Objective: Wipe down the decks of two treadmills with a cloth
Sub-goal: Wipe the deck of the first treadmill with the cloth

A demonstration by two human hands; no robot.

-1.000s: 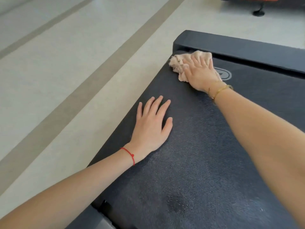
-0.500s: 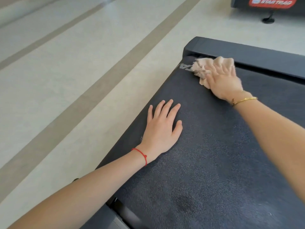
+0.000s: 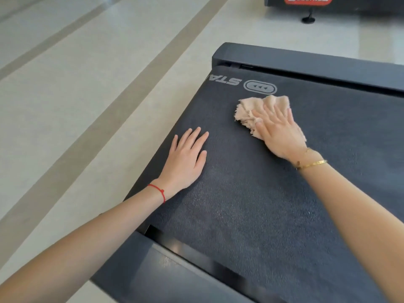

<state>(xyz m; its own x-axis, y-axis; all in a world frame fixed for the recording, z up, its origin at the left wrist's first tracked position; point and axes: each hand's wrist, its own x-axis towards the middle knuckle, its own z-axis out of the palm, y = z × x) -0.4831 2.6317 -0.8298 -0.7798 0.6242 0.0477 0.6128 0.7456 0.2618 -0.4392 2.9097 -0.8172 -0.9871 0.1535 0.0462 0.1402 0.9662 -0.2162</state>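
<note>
1. The right hand [image 3: 282, 133] lies palm down with fingers spread on a crumpled beige cloth [image 3: 258, 112], pressing it flat to the treadmill belt [image 3: 251, 204] rather than gripping it; a gold bracelet [image 3: 310, 164] circles that wrist.
2. The left hand [image 3: 185, 159] rests flat and empty on the belt near its left edge, fingers extended and slightly apart; a red string bracelet [image 3: 158, 191] sits at the wrist.
3. The cloth lies toward the far end of the belt, just short of the grey printed logo [image 3: 260, 87] and partial lettering; its frayed edge sticks out to the left of the fingers.
4. A dark end cap [image 3: 306, 62] crosses the belt's far end; a dark side rail [image 3: 153, 276] runs along the near corner.
5. Pale floor [image 3: 87, 95] with darker stripes lies to the left; a second machine [image 3: 328, 3] with a red label stands at the top right, well apart.
</note>
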